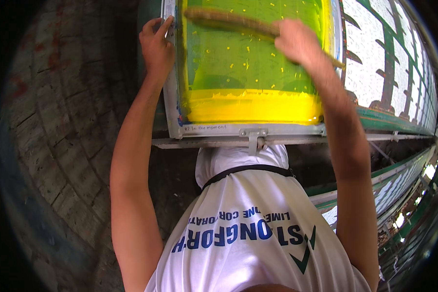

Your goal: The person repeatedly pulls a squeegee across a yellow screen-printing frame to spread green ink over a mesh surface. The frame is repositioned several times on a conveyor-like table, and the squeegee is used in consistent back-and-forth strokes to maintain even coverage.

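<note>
In right hand (299, 43): wooden bar (233, 20), extending left over yellow-smeared screen (219, 63).

wht shirt (265, 194), blu/grn print (207, 238), blk strap (248, 166)

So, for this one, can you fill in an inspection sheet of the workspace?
Surface: green-edged table with white panels bearing dark shapes, right of the frame.
Job's things: metal-edged screen frame, yellow ink banked at its near end; long brown squeegee slanting across the screen.
Clutter: nothing seen.
Hands: left hand at the frame's left rail; right hand, motion-blurred, gripping the squeegee.
Cables: nothing seen.
Surroundings: grey blockwork with reddish stains on the left.
</note>
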Motion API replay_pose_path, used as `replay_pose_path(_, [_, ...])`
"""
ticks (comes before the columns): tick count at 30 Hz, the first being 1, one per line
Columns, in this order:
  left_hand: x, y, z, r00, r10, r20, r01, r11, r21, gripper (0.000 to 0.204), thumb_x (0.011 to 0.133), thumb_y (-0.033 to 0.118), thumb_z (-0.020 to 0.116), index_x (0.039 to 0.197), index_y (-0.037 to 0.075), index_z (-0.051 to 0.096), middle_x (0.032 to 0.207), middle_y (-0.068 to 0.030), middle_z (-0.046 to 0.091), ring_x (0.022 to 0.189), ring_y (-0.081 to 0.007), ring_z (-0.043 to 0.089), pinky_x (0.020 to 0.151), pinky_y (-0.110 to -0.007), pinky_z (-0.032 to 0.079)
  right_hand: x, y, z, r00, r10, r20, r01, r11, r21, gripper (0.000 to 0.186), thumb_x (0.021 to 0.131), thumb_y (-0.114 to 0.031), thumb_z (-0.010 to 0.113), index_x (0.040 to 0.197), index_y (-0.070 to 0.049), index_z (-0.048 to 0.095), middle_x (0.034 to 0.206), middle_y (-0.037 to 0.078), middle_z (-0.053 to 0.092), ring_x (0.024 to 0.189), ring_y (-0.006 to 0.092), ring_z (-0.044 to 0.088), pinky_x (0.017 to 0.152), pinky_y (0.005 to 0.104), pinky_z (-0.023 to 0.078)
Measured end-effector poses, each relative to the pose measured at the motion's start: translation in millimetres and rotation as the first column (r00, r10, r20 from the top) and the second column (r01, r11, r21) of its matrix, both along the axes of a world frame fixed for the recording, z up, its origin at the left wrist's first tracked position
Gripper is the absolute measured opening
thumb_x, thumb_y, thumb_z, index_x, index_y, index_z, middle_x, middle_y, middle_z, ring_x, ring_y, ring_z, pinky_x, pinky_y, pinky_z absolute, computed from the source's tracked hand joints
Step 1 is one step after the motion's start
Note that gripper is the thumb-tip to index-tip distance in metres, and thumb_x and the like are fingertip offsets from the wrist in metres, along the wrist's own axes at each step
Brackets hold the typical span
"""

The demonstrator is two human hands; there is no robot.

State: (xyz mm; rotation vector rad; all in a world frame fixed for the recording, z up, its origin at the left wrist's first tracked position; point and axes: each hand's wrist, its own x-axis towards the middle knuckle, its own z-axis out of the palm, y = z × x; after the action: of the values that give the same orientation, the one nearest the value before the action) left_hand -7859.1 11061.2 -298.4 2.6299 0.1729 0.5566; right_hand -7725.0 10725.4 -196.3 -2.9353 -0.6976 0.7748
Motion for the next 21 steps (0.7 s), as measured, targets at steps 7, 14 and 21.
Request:
replay_pose_path(7, [22.9, -4.4, 5.1, 0.997, 0.071, -0.03, -0.07, 0.997, 0.037, 0.046, 0.091, 0.01, 0.069, 0.136, 0.017, 0.075, 0.137, -0.0156, 0.06, 0.121, -0.0371, 0.056, 0.103, -0.048, 0.052, -184.4, -35.0, 23.5, 0.993, 0.033, 0.111, -0.054, 0.98, 0.191, 0.043, 0.078, -0.005, 0.075, 0.12, -0.01, 0.077, 0.109, 0.013, 0.077, 0.104, 0.0337, 0.073, 0.091, 0.0477, 0.061])
replay_pose_path(14, [27.0, -1.3, 3.6, 0.999, 0.015, 0.036, -0.017, 0.998, 0.067, 0.044, 0.093, 0.024, 0.072, 0.135, 0.01, 0.075, 0.135, -0.0252, 0.063, 0.124, -0.0423, 0.057, 0.106, -0.051, 0.05, -191.4, -39.8, 18.9, 0.981, -0.003, 0.193, -0.043, 0.971, 0.235, 0.039, 0.079, -0.002, 0.068, 0.115, -0.01, 0.079, 0.106, 0.014, 0.077, 0.103, 0.0352, 0.074, 0.089, 0.0478, 0.061])
replay_pose_path(21, [31.0, -14.6, 9.6, 0.997, 0.069, -0.036, -0.064, 0.989, 0.136, 0.044, 0.095, 0.023, 0.068, 0.136, 0.009, 0.073, 0.134, -0.0267, 0.065, 0.122, -0.0436, 0.06, 0.106, -0.052, 0.05, -199.1, -35.5, 27.6, 0.986, 0.09, 0.137, -0.113, 0.978, 0.174, 0.025, 0.081, -0.008, 0.071, 0.104, -0.01, 0.079, 0.099, 0.016, 0.077, 0.096, 0.036, 0.076, 0.085, 0.0496, 0.062])
